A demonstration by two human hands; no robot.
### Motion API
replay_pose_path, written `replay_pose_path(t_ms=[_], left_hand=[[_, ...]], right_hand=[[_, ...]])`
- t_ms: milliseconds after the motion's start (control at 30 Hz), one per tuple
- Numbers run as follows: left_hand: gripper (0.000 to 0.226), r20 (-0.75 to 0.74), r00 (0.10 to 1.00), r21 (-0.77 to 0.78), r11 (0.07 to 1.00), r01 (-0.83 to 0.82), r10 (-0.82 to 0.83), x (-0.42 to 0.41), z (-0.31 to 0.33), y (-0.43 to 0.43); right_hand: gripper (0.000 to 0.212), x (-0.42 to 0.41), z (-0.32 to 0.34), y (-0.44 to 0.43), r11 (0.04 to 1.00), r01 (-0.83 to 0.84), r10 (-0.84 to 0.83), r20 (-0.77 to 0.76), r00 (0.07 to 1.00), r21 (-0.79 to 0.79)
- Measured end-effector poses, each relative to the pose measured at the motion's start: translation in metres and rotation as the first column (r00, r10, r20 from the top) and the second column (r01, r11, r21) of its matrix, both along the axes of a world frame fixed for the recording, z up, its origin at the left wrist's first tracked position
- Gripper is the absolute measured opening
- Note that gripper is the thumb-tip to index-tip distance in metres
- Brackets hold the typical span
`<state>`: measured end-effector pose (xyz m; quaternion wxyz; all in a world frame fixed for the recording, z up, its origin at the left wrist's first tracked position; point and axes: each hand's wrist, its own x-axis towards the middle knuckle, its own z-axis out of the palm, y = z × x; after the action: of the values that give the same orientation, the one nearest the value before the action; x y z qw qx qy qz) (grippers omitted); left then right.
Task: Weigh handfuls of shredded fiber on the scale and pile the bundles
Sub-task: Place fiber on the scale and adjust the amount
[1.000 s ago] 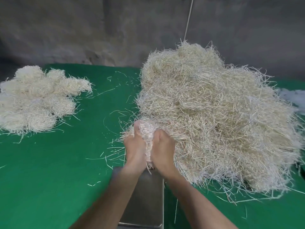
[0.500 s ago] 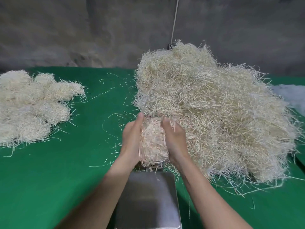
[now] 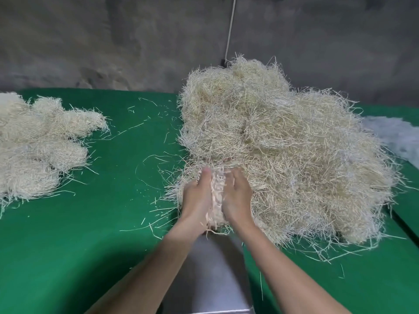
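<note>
You cupped a handful (image 3: 216,197) of fiber just above the scale's (image 3: 210,270) far edge.
Your left hand (image 3: 197,198) and right hand (image 3: 237,197) clasped it between them, fingers curled round it, against the heap (image 3: 283,155) right of the scale.

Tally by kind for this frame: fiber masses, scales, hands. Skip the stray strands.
Fiber masses: 3 (loose heap, bundle pile, handful held between both hands)
Steel scale pan: 1
Hands: 2 (left hand, right hand)
Total: 6
</note>
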<state>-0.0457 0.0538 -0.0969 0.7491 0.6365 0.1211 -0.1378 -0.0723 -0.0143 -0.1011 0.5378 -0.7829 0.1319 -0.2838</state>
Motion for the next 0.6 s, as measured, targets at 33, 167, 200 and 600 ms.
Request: replay_pose_path(t_ms=[33,167,200,600], left_hand=[[0.038,0.034,0.999,-0.052,0.998,-0.033,0.035,0.009,0.006,0.003],[0.037,0.019,0.999,-0.078,0.996,-0.035,0.037,0.017,0.004,0.007],[0.037,0.021,1.0,-0.03,0.999,0.011,-0.01,0.016,-0.002,0.007],[0.053,0.144,0.982,-0.193,0.977,-0.096,0.125,0.008,0.001,0.016]], right_hand=[[0.028,-0.001,0.0,0.011,0.999,-0.002,0.004,0.045,0.999,-0.043],[0.033,0.006,0.005,0.014,0.993,-0.117,0.117,-0.016,0.993,-0.014],[0.031,0.008,0.008,0.004,0.991,-0.131,0.131,-0.051,0.99,0.0],[0.03,0.011,0.013,-0.008,0.915,-0.232,0.298,-0.165,0.94,0.329]])
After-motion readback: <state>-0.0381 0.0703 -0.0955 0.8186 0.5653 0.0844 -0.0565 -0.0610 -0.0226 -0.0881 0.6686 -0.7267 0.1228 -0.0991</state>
